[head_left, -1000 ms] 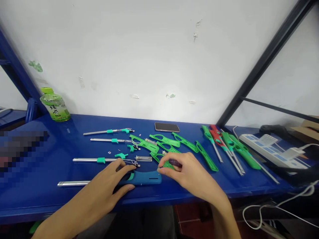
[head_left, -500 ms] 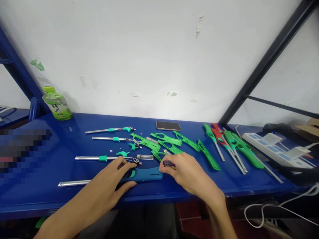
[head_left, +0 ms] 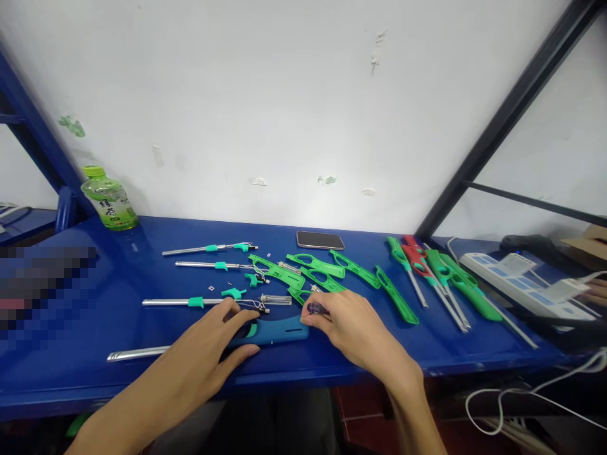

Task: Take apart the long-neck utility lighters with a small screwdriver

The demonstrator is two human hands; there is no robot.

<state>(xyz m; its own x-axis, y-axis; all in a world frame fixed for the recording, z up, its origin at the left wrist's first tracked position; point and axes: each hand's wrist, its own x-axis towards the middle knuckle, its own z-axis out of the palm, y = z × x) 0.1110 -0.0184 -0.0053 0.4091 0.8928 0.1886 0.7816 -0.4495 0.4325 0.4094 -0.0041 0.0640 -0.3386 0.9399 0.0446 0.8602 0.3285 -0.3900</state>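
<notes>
A blue long-nosed gas lighter (head_left: 284, 330) lies flat near the front edge of the desk, its metal tube pointing left. My left hand (head_left: 220, 338) is closed round its trigger part, thumb on the near side and fingers on the far side. At the butt end of the handle, my right hand (head_left: 344, 319) grips a small screwdriver with a dark purple handle (head_left: 317, 309). Its tip is hidden by my fingers, which touch the end of the lighter. Just beyond are a clear fuel tank (head_left: 275, 299), a green trigger (head_left: 234, 293) and a metal lighter tube (head_left: 168, 303).
Several open green lighter shells (head_left: 322, 280) lie behind my right hand. Whole lighters, green and red (head_left: 416, 254), rest on the right beside a power strip (head_left: 516, 284). A phone (head_left: 320, 240) lies near the wall, and a drink bottle (head_left: 110, 201) stands at the back left.
The blue lighter has slid very slightly left, with its tube tip lower. My right hand and the screwdriver have shifted a little left with it; my left hand keeps its hold.
</notes>
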